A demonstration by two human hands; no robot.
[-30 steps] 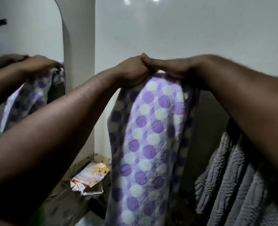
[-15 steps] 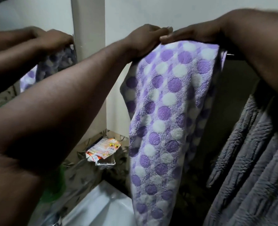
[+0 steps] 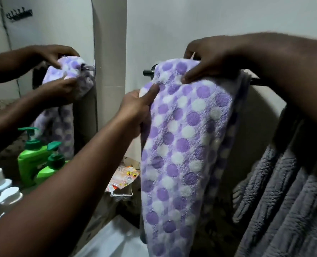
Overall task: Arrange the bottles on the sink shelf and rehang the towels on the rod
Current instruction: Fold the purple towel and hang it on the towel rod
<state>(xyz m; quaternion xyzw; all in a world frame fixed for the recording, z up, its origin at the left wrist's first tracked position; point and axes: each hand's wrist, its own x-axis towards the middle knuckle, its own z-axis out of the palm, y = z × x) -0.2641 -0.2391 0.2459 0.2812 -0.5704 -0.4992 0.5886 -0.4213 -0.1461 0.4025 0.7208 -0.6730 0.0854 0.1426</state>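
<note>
A purple towel with white and violet dots (image 3: 181,145) hangs draped over a dark rod (image 3: 148,72) on the wall. My right hand (image 3: 206,62) presses on the towel's top fold at the rod, thumb under the edge. My left hand (image 3: 135,110) pinches the towel's left edge a little below the rod. A grey fluffy towel (image 3: 284,191) hangs at the right, under my right arm. A green pump bottle (image 3: 44,169) and white bottles (image 3: 3,193) stand at the lower left.
A mirror (image 3: 42,34) on the left wall reflects my hands and the towel. A small clear holder with an orange packet (image 3: 124,179) sits in the corner below. The white sink rim (image 3: 115,242) shows at the bottom.
My hands have separated: the left slid down to the towel's left edge, the right stayed on top. The view dropped, and the rod end and the bottles came into sight.
</note>
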